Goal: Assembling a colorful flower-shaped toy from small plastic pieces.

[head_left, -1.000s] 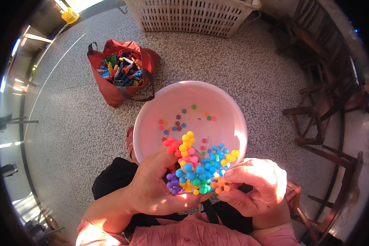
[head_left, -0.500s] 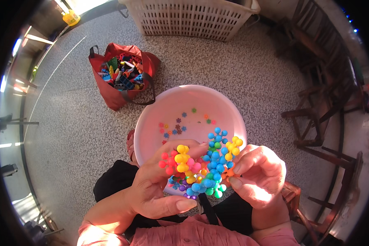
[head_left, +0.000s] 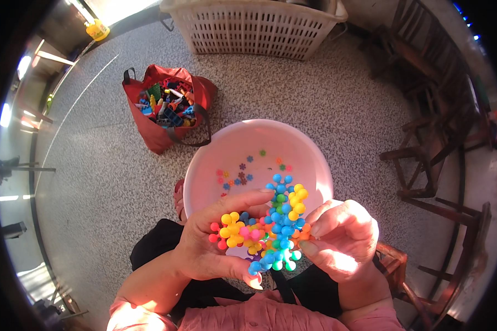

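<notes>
Left fingers in a wide curve, right fingers pinched.

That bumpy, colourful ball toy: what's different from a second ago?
The knobbly multicoloured plastic cluster has turned: its red and yellow pieces swung left and toward the person; its blue row runs steeper in the picture. The right hand still pinches an orange knobbly piece; the left hand stays around it all. The round pink basin and red bag stayed.

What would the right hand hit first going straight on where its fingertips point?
The orange piece: the right hand seems to pinch it at its fingertips. Past that, the blue pieces look next in line, though one view leaves depth unclear.
</notes>
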Tool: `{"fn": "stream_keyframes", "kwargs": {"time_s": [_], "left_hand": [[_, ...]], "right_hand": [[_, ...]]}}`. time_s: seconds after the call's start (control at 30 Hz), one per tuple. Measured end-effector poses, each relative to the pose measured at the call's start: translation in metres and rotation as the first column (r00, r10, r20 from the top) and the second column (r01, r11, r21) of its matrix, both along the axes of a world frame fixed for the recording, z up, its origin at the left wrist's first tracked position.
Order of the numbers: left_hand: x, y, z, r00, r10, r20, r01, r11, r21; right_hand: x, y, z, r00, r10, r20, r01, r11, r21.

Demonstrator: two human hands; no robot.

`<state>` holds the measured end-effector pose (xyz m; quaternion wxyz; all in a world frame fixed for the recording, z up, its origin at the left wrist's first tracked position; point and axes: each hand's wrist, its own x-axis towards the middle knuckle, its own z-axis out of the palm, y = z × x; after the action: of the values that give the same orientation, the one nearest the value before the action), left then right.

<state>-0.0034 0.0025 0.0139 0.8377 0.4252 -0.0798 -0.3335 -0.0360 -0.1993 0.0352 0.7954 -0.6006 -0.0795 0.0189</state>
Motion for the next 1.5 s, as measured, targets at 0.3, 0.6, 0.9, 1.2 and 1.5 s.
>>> {"fn": "stream_keyframes", "kwargs": {"time_s": [0.3, 0.6, 0.9, 1.2, 1.5], "left_hand": [[0.002, -0.007, 0.013, 0.99, -0.119, -0.078, 0.119, 0.993, -0.007], [-0.005, -0.002, -0.002, 0.954, 0.104, 0.281, -0.118, 0.992, 0.034], [-0.001, 0.004, -0.019, 0.883, 0.098, 0.458, -0.12, 0.993, 0.019], [-0.005, 0.001, -0.024, 0.876, 0.199, 0.44, -0.209, 0.977, -0.026], [-0.004, 0.002, -0.016, 0.928, 0.129, 0.349, -0.139, 0.99, 0.003]], "right_hand": [[0.0, 0.004, 0.009, 0.991, -0.012, -0.132, -0.005, 0.991, -0.131], [-0.001, 0.005, 0.013, 0.974, -0.045, -0.221, 0.049, 0.999, 0.008], [-0.002, 0.005, 0.008, 1.0, -0.027, -0.011, 0.027, 0.999, -0.041], [-0.004, 0.002, 0.009, 0.988, 0.024, 0.151, 0.028, 0.941, -0.338], [-0.005, 0.004, 0.008, 0.983, 0.01, 0.185, 0.051, 0.944, -0.327]]}}
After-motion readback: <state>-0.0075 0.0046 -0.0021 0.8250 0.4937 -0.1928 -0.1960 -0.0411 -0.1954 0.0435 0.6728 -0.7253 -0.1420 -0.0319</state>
